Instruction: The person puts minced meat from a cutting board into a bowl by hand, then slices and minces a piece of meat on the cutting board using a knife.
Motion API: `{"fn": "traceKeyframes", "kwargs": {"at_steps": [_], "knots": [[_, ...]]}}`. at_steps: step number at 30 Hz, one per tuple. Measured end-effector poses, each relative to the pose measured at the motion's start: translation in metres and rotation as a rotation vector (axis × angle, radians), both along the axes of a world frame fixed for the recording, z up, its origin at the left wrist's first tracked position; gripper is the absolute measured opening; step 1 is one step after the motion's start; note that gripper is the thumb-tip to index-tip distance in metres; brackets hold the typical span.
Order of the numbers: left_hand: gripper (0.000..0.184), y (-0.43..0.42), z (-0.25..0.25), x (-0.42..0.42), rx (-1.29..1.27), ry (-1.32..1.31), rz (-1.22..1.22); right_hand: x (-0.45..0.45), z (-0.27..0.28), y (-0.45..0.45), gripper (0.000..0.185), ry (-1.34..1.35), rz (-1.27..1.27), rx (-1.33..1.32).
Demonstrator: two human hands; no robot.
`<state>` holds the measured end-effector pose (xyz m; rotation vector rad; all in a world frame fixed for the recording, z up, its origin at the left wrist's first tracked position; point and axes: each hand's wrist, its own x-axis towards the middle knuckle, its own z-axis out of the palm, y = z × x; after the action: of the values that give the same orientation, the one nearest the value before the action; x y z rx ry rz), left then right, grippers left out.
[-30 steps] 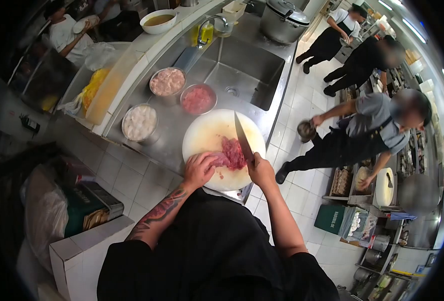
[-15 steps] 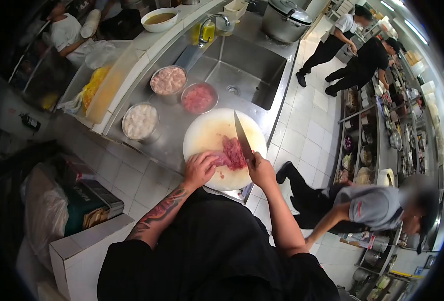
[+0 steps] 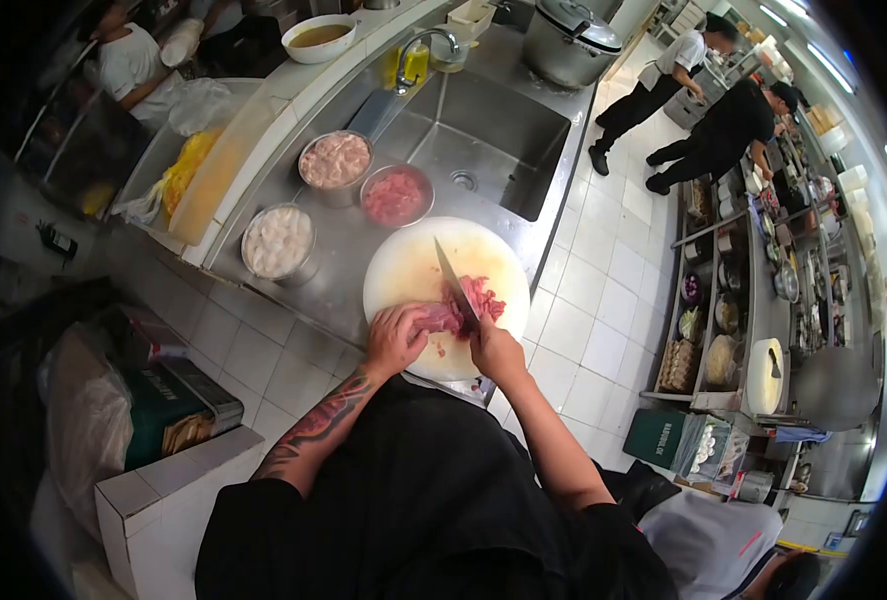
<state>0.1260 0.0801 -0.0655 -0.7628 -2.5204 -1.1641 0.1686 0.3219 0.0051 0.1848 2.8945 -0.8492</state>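
Knife (image 3: 452, 278) further left, against meat (image 3: 437, 319)

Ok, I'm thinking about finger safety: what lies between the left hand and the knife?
In the head view, a stretch of raw meat on the round white board lies between the left hand and the knife.

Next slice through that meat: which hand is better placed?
Right, I'd judge: the right hand grips the knife, its blade at the meat, while the left hand is occupied holding that meat.
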Motion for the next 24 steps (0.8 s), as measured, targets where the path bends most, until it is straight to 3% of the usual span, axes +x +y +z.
{"fn": "traceKeyframes", "kwargs": {"at_steps": [2,5,8,9,11,12,13,14,15,17,18,21,22,23,24], "knots": [[0.037,-0.001,-0.004,-0.002,-0.028,-0.002,0.004,-0.01,-0.027,0.02,0.028,-0.045,0.08,-0.001],[0.038,0.0,0.003,-0.002,-0.012,-0.001,-0.016,-0.013,0.033,0.011,0.028,-0.016,0.049,-0.001],[0.039,0.001,0.018,0.002,-0.07,0.017,-0.023,-0.001,0.016,-0.003,0.028,0.03,-0.074,-0.043],[0.039,0.001,0.017,0.002,-0.067,0.016,-0.027,0.0,0.0,-0.001,0.03,-0.094,0.004,0.103],[0.041,-0.001,0.01,-0.004,-0.136,-0.061,-0.073,-0.008,-0.024,0.019,0.026,-0.03,0.046,-0.015],[0.041,-0.005,0.006,-0.009,-0.141,-0.057,-0.074,-0.016,-0.014,0.029,0.025,-0.109,0.021,-0.223],[0.04,-0.007,0.001,-0.014,-0.029,-0.167,-0.089,-0.022,0.007,0.035,0.025,-0.186,-0.012,-0.431],[0.039,-0.006,-0.002,-0.023,0.088,-0.27,-0.101,-0.024,0.05,0.033,0.028,-0.319,-0.039,-0.367],[0.039,-0.008,-0.003,-0.027,0.089,-0.265,-0.107,-0.023,0.041,0.036,0.028,-0.312,-0.044,-0.366],[0.036,-0.011,-0.007,-0.026,0.5,-0.748,0.035,-0.01,0.009,0.039,0.031,0.044,-0.015,-0.143],[0.032,-0.01,0.004,-0.025,0.524,-0.653,0.026,-0.005,0.009,0.032,0.031,-0.003,-0.046,-0.063],[0.032,0.007,0.017,-0.022,0.543,-0.495,0.0,0.007,-0.031,0.032,0.031,0.009,-0.059,-0.146],[0.033,0.019,0.041,-0.019,0.454,-0.332,0.005,0.007,-0.029,0.036,0.035,0.04,-0.067,-0.249],[0.035,0.029,0.031,-0.02,0.47,-0.323,-0.014,0.006,-0.028,0.037,0.035,0.04,-0.064,-0.251],[0.037,0.032,0.036,-0.021,0.271,-0.211,-0.058,0.005,-0.009,0.034,0.035,0.031,-0.097,-0.247]]}}
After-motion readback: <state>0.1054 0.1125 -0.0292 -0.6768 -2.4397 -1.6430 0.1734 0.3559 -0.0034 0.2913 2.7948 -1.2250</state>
